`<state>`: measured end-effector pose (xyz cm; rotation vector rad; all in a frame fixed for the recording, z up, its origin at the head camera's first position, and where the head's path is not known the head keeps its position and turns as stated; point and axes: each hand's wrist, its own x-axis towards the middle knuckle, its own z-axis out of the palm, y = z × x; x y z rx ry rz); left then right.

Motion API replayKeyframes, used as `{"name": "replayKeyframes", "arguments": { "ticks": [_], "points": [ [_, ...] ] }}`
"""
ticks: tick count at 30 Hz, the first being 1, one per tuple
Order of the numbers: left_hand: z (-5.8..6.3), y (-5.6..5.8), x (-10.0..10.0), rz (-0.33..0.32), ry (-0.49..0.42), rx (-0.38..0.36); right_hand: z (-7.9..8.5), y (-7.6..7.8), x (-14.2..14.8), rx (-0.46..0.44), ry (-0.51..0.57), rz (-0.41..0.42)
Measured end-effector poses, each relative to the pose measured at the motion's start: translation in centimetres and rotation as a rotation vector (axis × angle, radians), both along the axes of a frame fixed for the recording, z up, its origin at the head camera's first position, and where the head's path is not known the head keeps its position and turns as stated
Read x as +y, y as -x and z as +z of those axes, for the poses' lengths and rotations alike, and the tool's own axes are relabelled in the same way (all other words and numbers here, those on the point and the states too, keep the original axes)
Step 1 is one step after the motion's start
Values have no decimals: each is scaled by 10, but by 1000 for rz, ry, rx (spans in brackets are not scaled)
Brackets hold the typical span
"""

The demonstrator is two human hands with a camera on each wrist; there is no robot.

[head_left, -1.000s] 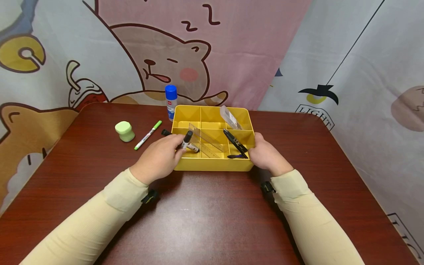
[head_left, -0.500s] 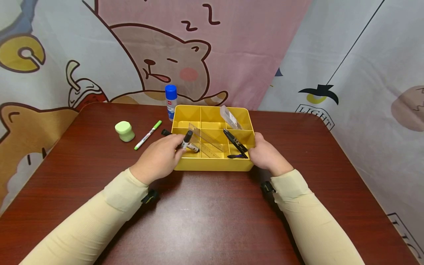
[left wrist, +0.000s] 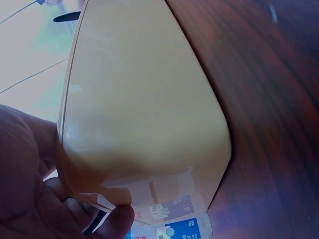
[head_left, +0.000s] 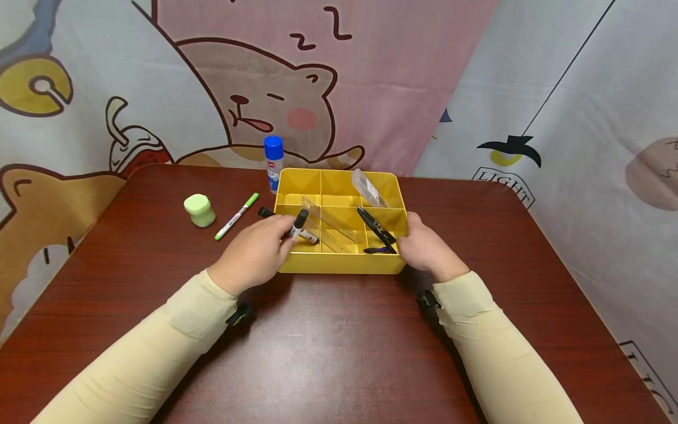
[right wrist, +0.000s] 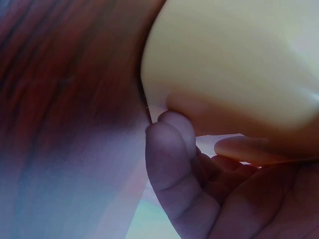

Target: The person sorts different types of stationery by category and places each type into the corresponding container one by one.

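Note:
A yellow organizer box [head_left: 341,264] with six compartments sits on the table between the hands. My left hand [head_left: 254,252] grips its left front corner; in the left wrist view the fingertips [left wrist: 119,221] press against the outer wall. My right hand [head_left: 429,250] holds the right side, its fingers [right wrist: 169,154] against the wall in the right wrist view. Next to the left thumb, a black-capped marker [head_left: 300,219] stands tilted over the front left compartment. Another marker [head_left: 309,237] lies across the left wall, partly hidden by the hand. Clear rulers [head_left: 333,224] and black pens [head_left: 376,227] lean in the front compartments.
Behind the box's left corner stands a blue-capped glue bottle [head_left: 273,162]. Left of the box lie a green-capped marker [head_left: 236,217] and a light green sponge-like block [head_left: 200,210]. A clear plastic case [head_left: 369,188] leans in the back right compartment. A printed cloth hangs behind the table [head_left: 339,353].

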<state>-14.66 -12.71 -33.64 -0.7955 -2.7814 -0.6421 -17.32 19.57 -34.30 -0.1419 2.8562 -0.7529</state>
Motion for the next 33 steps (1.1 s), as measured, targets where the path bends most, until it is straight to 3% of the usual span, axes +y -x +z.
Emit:
{"name": "replayKeyframes", "arguments": {
  "ticks": [33],
  "points": [
    [0,2,0,13,11,-27,0,0,0,15,-9,10]
  ]
}}
